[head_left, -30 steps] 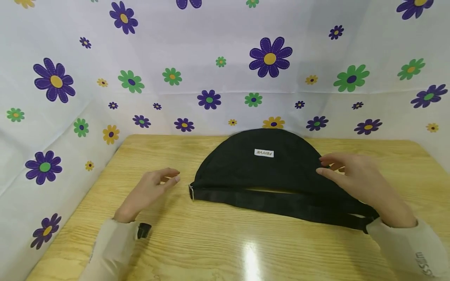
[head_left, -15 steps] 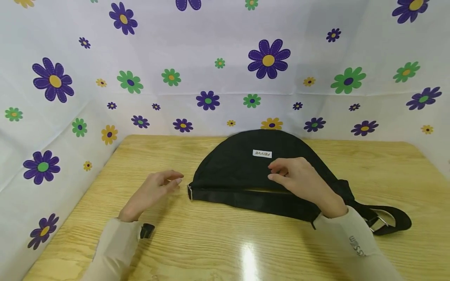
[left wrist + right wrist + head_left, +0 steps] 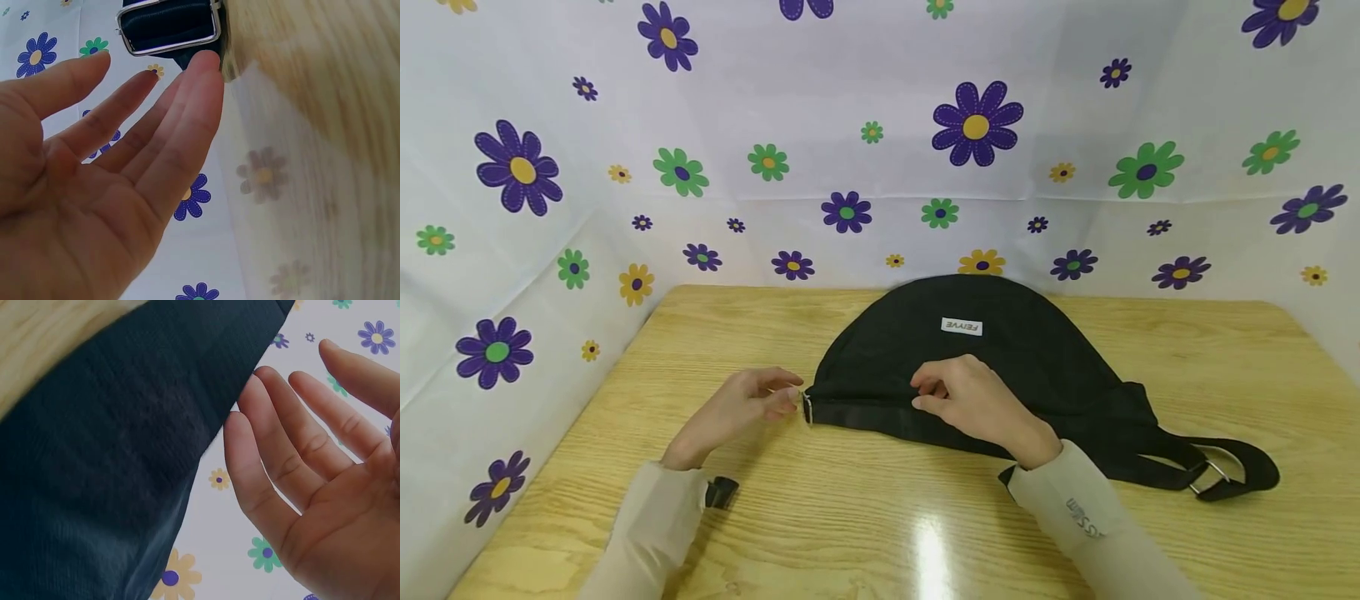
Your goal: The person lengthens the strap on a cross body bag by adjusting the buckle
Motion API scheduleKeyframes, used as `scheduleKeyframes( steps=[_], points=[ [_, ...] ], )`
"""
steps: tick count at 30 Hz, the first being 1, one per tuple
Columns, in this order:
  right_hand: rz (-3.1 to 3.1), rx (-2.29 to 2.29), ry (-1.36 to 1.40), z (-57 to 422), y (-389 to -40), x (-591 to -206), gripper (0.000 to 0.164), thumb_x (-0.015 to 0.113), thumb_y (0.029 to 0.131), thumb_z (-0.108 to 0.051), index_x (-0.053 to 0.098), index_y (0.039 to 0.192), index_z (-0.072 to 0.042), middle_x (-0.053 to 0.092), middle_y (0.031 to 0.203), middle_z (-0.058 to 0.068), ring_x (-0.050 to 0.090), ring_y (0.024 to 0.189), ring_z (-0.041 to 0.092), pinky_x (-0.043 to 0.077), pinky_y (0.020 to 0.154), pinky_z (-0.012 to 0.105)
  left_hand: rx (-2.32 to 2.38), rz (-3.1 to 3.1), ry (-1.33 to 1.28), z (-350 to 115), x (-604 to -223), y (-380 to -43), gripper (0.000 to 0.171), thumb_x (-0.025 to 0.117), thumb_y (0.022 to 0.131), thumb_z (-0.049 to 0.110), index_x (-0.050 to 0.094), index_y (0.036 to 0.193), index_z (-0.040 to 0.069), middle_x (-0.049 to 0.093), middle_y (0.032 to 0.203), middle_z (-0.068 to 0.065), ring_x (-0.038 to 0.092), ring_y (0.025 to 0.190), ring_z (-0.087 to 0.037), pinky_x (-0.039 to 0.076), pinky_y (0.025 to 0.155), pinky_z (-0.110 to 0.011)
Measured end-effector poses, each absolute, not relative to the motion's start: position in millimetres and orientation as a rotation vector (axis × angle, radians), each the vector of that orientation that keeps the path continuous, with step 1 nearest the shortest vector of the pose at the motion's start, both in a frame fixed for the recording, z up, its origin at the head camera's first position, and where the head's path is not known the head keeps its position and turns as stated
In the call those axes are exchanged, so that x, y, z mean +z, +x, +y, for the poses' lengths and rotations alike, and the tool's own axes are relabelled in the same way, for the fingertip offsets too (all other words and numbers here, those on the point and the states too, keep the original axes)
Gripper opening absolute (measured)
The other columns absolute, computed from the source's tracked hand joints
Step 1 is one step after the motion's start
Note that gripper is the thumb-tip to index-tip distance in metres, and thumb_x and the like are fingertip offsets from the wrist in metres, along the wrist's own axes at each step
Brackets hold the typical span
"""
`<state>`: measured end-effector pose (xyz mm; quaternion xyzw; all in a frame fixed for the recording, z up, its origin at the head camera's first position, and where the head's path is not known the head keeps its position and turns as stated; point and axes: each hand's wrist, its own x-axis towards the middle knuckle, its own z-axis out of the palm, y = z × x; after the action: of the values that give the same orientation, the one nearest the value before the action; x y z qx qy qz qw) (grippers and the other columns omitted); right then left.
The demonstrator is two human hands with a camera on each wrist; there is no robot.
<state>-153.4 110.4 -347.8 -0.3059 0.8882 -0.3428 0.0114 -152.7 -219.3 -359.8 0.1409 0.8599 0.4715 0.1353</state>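
A black half-moon bag (image 3: 1000,358) lies on the table, its small white label (image 3: 962,326) upside down from here. A flat strap (image 3: 865,417) runs along its near straight side. At the bag's left corner sits a metal slider buckle (image 3: 808,409), which shows as a silver frame (image 3: 174,47) in the left wrist view. My left hand (image 3: 737,410) is right beside that corner, fingers loosely extended and holding nothing. Over the bag's front middle is my right hand (image 3: 977,404), its fingers relaxed in the right wrist view with nothing between them. My right forearm covers part of the strap.
The wooden table (image 3: 835,525) ends at a white flowered cloth (image 3: 820,100) behind and at the left. A looped strap end (image 3: 1255,467) with a metal ring (image 3: 1212,479) lies at the bag's right. A black tab (image 3: 721,492) shows by my left cuff.
My right hand has moved left from the bag's right side to its middle, uncovering the looped strap end. My left hand has shifted slightly right, up to the buckle.
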Motion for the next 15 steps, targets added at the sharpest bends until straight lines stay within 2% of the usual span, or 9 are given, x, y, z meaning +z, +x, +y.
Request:
scheduleKeyframes(
  steps=[8, 15],
  points=[
    [2.67, -1.05, -0.954, 90, -155, -352, 0.017, 0.073, 0.093, -0.006, 0.073, 0.108, 0.001, 0.071, 0.09, 0.003, 0.065, 0.077, 0.011, 0.052, 0.067, 0.024, 1.37, 2.422, 0.356, -222, -357, -150, 0.042, 0.058, 0.105, 0.016, 0.054, 0.134, -0.013, 0.071, 0.1, -0.015, 0.07, 0.09, -0.026, 0.059, 0.081, -0.036],
    [2.653, -1.014, -0.966, 81, -158, -355, 0.013, 0.074, 0.092, -0.006, 0.073, 0.104, 0.0, 0.07, 0.087, 0.002, 0.062, 0.072, 0.009, 0.051, 0.065, 0.024, 1.371, 2.377, 0.406, -214, -361, -155, 0.042, 0.056, 0.106, 0.017, 0.053, 0.136, -0.012, 0.072, 0.097, -0.013, 0.07, 0.086, -0.025, 0.058, 0.076, -0.034]
  ],
)
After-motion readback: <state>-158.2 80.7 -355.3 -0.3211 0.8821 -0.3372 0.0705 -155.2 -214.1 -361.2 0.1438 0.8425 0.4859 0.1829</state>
